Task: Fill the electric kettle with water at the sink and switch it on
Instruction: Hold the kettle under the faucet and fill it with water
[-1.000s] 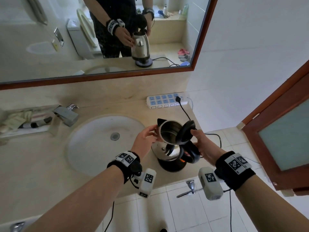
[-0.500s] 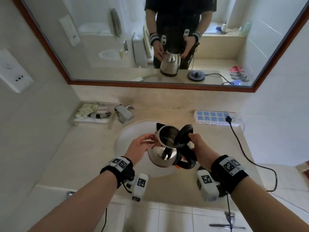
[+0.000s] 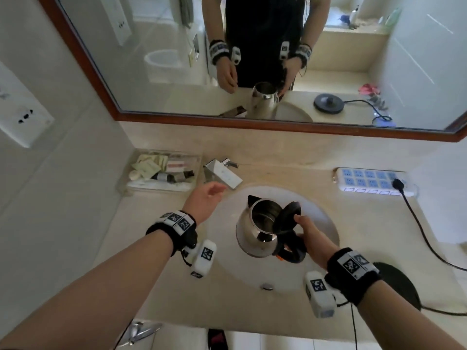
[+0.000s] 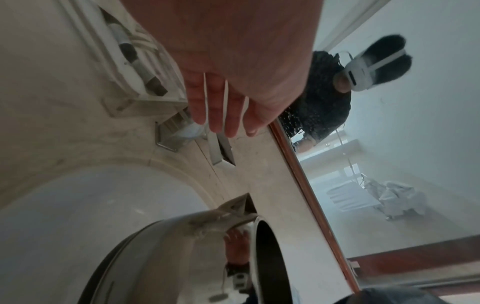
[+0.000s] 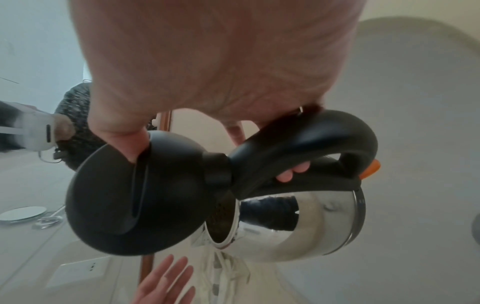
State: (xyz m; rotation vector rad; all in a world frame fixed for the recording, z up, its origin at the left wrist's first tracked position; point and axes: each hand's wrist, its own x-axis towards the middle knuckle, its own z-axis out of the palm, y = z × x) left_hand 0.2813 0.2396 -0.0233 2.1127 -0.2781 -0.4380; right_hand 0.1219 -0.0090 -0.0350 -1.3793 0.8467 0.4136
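Kettle position: the electric kettle [image 3: 257,229] is held in the air over the sink [image 3: 326,223], off its base [image 3: 394,281], which sits on the tabletop [image 3: 290,173] just behind the right wrist.
Right hand: the right hand [image 3: 307,232] holds the black handle [image 5: 306,144], fingers curled round it and the thumb up against the lid [image 5: 135,197].
Lid: hinged open and standing upright, so the mouth is clear; this step is judged done.
Kettle contents: the inside looks like bare metal in the head view; no water can be made out, though the bottom is not fully in view.
Left hand: the left hand [image 3: 204,198] is empty, fingers straight and close together, holding nothing. It hangs just short of the tap [image 3: 222,174], which lies beyond the fingertips [image 4: 228,123]; no contact is shown.
Tap: no stream is visible from the spout; judged not yet running.
Spout alignment: the kettle's mouth sits to the right of the left hand and nearer the person than the tap's outlet; judged not yet under it.
Power: the cord [image 3: 417,223] runs from the base to the power strip [image 3: 371,183] ahead of the right hand, plug seated.
Switch: the orange tab [image 5: 371,168] below the handle is untouched.
Done: kettle lifted, opened, brought over the sink.
Left: run water, fill, close lid, return to base, switch on.
Progress: judged early, under halfway.
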